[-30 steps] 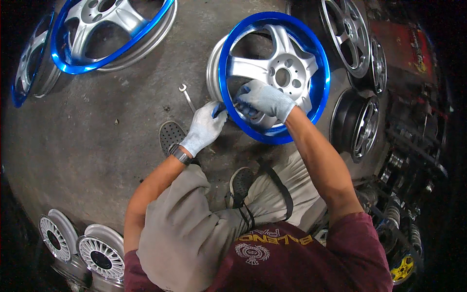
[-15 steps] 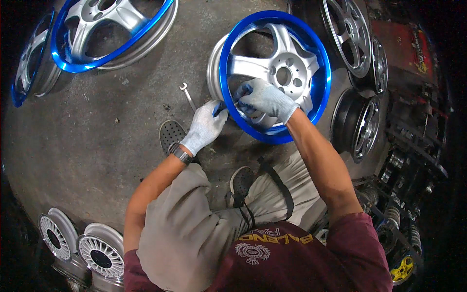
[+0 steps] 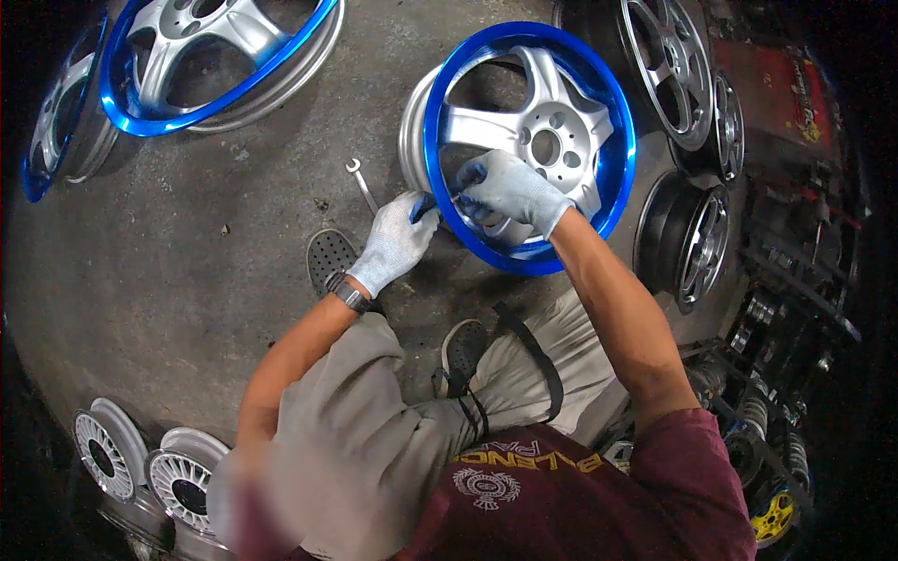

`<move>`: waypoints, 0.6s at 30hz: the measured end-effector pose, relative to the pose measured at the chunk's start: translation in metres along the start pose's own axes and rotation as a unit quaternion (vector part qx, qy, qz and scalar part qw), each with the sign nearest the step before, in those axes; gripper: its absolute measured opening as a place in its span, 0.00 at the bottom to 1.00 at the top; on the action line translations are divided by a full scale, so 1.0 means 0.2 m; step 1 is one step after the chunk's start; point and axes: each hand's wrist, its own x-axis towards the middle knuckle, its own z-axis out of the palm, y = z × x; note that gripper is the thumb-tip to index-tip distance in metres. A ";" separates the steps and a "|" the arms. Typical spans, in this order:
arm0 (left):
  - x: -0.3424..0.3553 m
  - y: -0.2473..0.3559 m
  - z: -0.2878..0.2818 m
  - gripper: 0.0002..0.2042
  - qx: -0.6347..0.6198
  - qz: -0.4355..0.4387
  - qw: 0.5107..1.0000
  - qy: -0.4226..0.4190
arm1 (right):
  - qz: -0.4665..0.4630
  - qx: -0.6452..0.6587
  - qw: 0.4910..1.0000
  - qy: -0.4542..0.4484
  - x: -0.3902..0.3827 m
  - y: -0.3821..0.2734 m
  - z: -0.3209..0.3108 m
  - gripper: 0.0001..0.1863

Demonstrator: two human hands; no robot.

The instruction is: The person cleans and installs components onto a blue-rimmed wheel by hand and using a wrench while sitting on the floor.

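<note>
A silver wheel rim with a glossy blue lip [image 3: 623,150] stands on the floor in front of me, its spoked face tipped up. My right hand [image 3: 514,194], in a white glove with blue fingertips, reaches inside the lip at the lower left. Its thumb and fingers are pinched together over something too small to name. On the outer side of the same stretch of lip is my left hand [image 3: 398,236], gloved alike. The left fingers are closed against the rim's edge; what they hold is hidden.
An open-ended wrench [image 3: 361,183] lies on the concrete left of the rim. Two more blue-lipped rims [image 3: 154,125] stand at the far left. Dark wheels [image 3: 687,238] line the right side, near a rack of parts [image 3: 758,402]. Multi-spoke rims [image 3: 105,458] sit at the near left.
Both hands keep their places at the rim's lower left edge, with only a slight shift of the right fingers. The wrench and rims have not moved.
</note>
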 end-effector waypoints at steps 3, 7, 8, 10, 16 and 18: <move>0.00 0.02 0.00 0.09 0.008 0.007 1.000 0.001 | 0.019 -0.029 0.999 0.003 0.01 0.02 0.00 0.12; 0.00 0.01 -0.01 0.09 0.019 0.008 1.000 0.003 | -0.003 -0.036 0.999 -0.019 0.01 0.00 -0.01 0.13; -0.01 0.01 -0.01 0.09 0.020 0.007 1.000 0.004 | -0.013 -0.035 0.999 -0.023 0.00 -0.01 -0.01 0.13; -0.01 0.03 0.00 0.09 0.012 0.000 1.000 0.005 | 0.000 0.023 0.999 -0.035 -0.01 0.00 -0.03 0.12; -0.01 0.03 -0.01 0.09 0.005 0.011 1.000 0.004 | -0.012 0.026 0.999 -0.021 0.01 0.03 -0.02 0.11; 0.00 0.02 0.00 0.09 0.004 0.005 1.000 0.001 | -0.021 0.021 0.999 -0.017 0.02 0.04 -0.01 0.11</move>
